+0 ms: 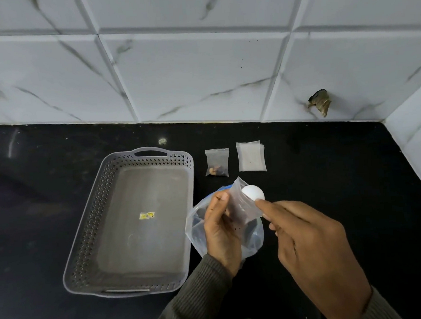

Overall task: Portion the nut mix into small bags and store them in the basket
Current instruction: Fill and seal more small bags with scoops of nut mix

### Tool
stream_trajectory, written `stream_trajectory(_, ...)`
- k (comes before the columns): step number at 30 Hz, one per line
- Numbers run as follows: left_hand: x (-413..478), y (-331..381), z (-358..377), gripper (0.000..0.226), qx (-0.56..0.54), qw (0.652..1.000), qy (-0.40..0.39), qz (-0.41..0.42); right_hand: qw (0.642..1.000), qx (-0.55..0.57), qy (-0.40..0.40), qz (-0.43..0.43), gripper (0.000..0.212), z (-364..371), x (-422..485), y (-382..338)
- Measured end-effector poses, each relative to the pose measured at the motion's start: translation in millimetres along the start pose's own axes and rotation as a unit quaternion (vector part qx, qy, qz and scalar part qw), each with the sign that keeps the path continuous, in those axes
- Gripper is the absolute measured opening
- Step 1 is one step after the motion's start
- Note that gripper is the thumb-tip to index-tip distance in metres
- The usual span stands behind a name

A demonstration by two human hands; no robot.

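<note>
Left hand (221, 230) grips a small clear bag (244, 207) by its side, fingers curled round the film, mouth tilted up & away; right hand (313, 246) pinches a white scoop (253, 192) right at that mouth, handle hidden by the fingers. Both sit above the big nut mix bag (196, 224), which lies on the black counter (329, 176) just right of the grey basket (94, 203). Basket has no bags in it yet; one filled bag (217, 162) & a stack of empty bags (251, 156) lie further back, side by side. Step looks like tipping a portion in. To do it well: keep the mouth spread wide, get the scoop lip inside before tilting, tip slowly, stay over the big bag so strays drop back in, match approx the amt in the filled one
</note>
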State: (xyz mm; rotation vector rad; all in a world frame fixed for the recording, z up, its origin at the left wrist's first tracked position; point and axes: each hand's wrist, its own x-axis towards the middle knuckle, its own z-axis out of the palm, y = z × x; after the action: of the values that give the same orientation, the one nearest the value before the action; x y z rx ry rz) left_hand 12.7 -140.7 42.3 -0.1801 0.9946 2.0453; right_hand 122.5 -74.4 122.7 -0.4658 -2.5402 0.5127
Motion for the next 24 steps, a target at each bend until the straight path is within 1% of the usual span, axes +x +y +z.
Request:
stream_trajectory(1,-0.2,0.0,0.5,0.020,0.000,1.000,-0.003,0.002,1.000,0.010,0.018,-0.006,0.018,-0.7,1.5,-2.8)
stream_trajectory(3,-0.6,0.3,2.4,0.017,-0.003,1.000,-0.001,0.000,0.999,0.045,0.025,-0.005,0.051,-0.4,3.5,-4.3)
stream_trajectory(5,-0.5,-0.7,3.3,0.019,-0.012,1.000,0.004,-0.009,0.997,0.071,0.025,0.005,0.061,-0.7,4.5,-4.9)
stream_trajectory(7,-0.9,-0.7,4.1,0.018,-0.022,1.000,0.008,-0.018,0.998,0.054,0.019,0.002,0.074,-1.5,4.4,-5.7)
stream_trajectory(8,-1.2,-0.4,4.8,0.017,-0.022,0.999,0.009,-0.022,0.999,0.036,0.023,-0.002,0.078,-2.5,4.4,-6.0)
stream_trajectory(9,-1.0,-0.9,4.7,0.019,-0.023,0.999,0.007,-0.022,0.999,0.018,0.033,0.000,0.073,-3.3,4.1,-5.6)
stream_trajectory(13,-1.3,-1.1,6.1,0.028,-0.015,1.000,0.012,-0.019,0.999,-0.013,0.046,0.015,0.025,-4.5,1.8,-2.6)
stream_trajectory(14,-1.0,-1.0,6.8,0.029,-0.016,1.000,0.015,-0.021,0.999,-0.012,0.039,0.023,0.022,-3.6,0.4,-0.7)
stream_trajectory(15,-0.4,-1.2,6.6,0.030,-0.017,0.999,0.019,-0.020,0.999,-0.008,0.031,0.032,0.028,-2.0,-0.5,0.1)
stream_trajectory(18,0.2,-1.8,5.9,0.045,-0.009,1.000,0.022,-0.020,0.999,-0.005,0.034,0.025,0.025,-1.9,0.0,0.6)
stream_trajectory(20,0.0,-1.7,5.4,0.051,-0.004,0.999,0.024,-0.025,0.999,0.005,0.034,0.013,0.032,-1.1,-1.5,1.0)
stream_trajectory(22,-0.1,-1.5,5.1,0.045,-0.012,0.999,0.024,-0.030,0.998,0.045,0.039,0.028,0.030,-1.0,-3.5,2.6)
stream_trajectory(24,0.0,-1.7,3.7,0.034,-0.016,0.999,0.023,-0.029,0.995,0.081,0.030,0.047,0.049,-0.3,-4.6,2.9)
